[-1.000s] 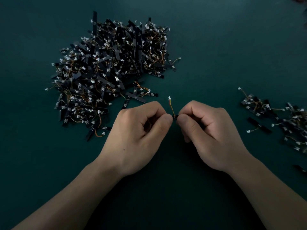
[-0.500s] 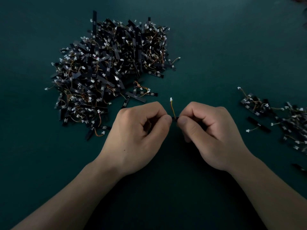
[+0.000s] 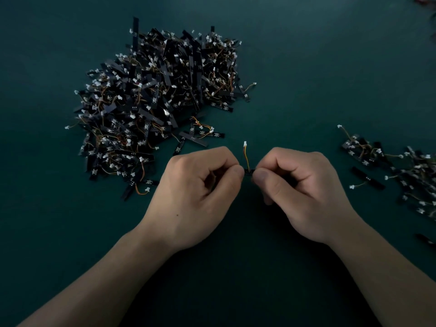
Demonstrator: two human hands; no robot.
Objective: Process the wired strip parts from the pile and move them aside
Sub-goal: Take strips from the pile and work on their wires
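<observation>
Hardly anything has shifted over the last second. Both hands sit where they were, and only the white connector (image 3: 245,143) at the wire's tip has drifted a touch lower and to my right.

Far left on the dark green table (image 3: 306,67), the big pile (image 3: 153,109) of unprocessed strips sprawls up and away from the hands, its nearest stragglers just beyond the left knuckles. My left hand (image 3: 195,192) is curled into a loose fist, thumb and forefinger pinching one end of the wired strip part (image 3: 249,171). That part is held just above the table at centre. Only a short dark stub shows between the two thumbs, so I judge that its long axis runs left to right, with the ends hidden in the fingers. Its orange-yellow wire (image 3: 246,156) stands up from the stub, pointing away from me. My right hand (image 3: 304,190) mirrors the left, fingers curled and thumb tip pinching the other end.

Further right, well apart from that hand, lies the set-aside heap (image 3: 389,166), with a single strip (image 3: 368,177) loose on its near side. The heap lies to the right, in line with the strip's axis, and the right hand is nearer. So I would expect the left hand to let go and the right to carry the part across once the work on it is finished. How far that work has got, I cannot tell.
</observation>
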